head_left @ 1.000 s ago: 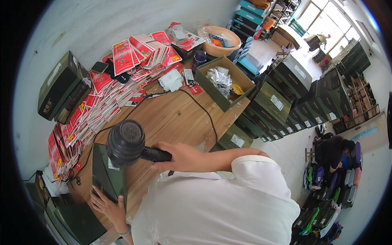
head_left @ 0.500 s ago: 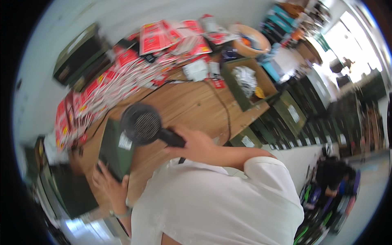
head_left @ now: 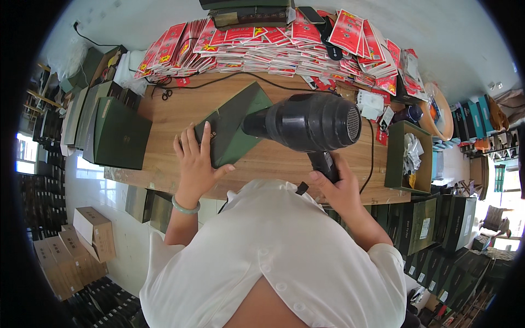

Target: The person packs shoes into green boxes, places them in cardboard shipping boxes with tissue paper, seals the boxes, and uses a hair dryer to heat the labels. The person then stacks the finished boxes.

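Observation:
A black hair dryer (head_left: 303, 121) is in my right hand (head_left: 343, 187), its fingers wrapped round the handle. The narrow nozzle points left, at the top of a dark green box (head_left: 225, 121). This box lies slanted on the wooden table, with gold lettering on its dark face. My left hand (head_left: 198, 158) rests on the box's near left corner, fingers and thumb spread. A pale bangle (head_left: 185, 206) circles that wrist. The nozzle tip sits very close to the box; whether they touch I cannot tell.
Piles of red-and-white packets (head_left: 273, 52) line the table's back, with a phone (head_left: 311, 15) on top. A black cable (head_left: 235, 75) crosses the tabletop (head_left: 169, 123). Green boxes (head_left: 121, 134) stand at left; an open box (head_left: 398, 156) holds silver wrapping at right. Brown cartons (head_left: 93, 232) sit lower left.
The view has swung round and levelled. My right hand has turned the hair dryer so its nozzle points at the box. My left hand remains on the box, which looks turned.

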A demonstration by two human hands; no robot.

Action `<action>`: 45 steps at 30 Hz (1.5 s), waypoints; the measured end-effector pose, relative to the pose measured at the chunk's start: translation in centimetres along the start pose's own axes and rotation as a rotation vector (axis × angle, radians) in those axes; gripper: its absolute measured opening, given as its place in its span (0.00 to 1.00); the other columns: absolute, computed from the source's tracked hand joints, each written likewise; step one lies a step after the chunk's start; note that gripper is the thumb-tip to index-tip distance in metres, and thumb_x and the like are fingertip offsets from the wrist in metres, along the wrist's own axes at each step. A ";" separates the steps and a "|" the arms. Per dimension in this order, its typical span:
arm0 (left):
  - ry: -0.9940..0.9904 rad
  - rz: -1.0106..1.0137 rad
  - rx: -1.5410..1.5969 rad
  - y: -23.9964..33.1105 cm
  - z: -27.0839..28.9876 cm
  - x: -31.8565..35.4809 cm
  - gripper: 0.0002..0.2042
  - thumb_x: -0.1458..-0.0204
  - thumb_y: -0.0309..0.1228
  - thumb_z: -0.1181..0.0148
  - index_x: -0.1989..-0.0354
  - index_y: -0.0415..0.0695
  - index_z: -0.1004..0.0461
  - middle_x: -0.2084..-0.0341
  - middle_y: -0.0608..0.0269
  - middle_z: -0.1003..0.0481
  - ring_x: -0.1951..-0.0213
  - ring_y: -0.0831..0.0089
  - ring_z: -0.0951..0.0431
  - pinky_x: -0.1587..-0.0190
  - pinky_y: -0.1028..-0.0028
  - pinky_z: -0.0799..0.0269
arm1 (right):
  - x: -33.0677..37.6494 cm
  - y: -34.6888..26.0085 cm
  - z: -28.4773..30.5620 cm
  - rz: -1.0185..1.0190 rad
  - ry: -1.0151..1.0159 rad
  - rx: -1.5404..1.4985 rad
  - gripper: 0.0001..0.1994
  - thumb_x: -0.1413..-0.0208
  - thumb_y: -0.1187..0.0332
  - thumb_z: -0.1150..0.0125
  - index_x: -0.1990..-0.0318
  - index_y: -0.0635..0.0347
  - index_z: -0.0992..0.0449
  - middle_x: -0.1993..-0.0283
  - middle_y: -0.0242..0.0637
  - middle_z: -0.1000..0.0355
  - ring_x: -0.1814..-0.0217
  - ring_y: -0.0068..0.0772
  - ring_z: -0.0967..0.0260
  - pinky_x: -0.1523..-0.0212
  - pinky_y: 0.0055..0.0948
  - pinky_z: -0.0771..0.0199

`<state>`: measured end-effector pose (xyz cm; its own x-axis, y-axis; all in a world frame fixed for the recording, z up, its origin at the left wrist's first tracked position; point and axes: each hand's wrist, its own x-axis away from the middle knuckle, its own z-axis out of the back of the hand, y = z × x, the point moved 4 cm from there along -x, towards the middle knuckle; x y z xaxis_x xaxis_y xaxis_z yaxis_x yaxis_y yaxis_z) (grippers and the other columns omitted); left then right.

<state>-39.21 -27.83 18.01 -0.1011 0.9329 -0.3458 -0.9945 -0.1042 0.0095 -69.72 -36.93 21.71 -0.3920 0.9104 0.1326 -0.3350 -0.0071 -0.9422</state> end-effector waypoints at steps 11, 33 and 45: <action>0.008 -0.014 0.010 -0.2 -0.1 0.2 0.55 0.54 0.72 0.53 0.29 0.36 0.51 0.37 0.32 0.46 0.37 0.38 0.45 0.35 0.42 0.57 | 1.0 0.3 0.3 0.068 0.071 0.126 0.25 0.48 0.61 0.29 0.46 0.63 0.31 0.64 0.40 0.25 0.68 0.29 0.28 0.63 0.27 0.28; -0.057 -0.078 -0.169 -1.4 -2.6 0.0 0.61 0.61 0.80 0.56 0.25 0.45 0.58 0.32 0.34 0.51 0.32 0.39 0.52 0.32 0.42 0.60 | -2.5 6.2 5.2 0.091 0.299 0.008 0.24 0.50 0.56 0.32 0.49 0.57 0.30 0.67 0.50 0.24 0.65 0.53 0.24 0.62 0.40 0.25; -0.294 0.066 -0.246 -0.1 -1.2 -0.3 0.68 0.75 0.64 0.29 0.25 0.49 0.61 0.31 0.32 0.56 0.29 0.39 0.58 0.31 0.40 0.62 | -11.2 27.5 8.0 -0.432 0.241 -0.553 0.30 0.49 0.41 0.33 0.55 0.61 0.30 0.77 0.33 0.34 0.81 0.28 0.34 0.84 0.30 0.33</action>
<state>-39.09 -28.53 17.03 -0.2039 0.9766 -0.0683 -0.9529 -0.2139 -0.2151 -81.39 -50.67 -3.21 -0.1025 0.8511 0.5150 0.0886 0.5235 -0.8474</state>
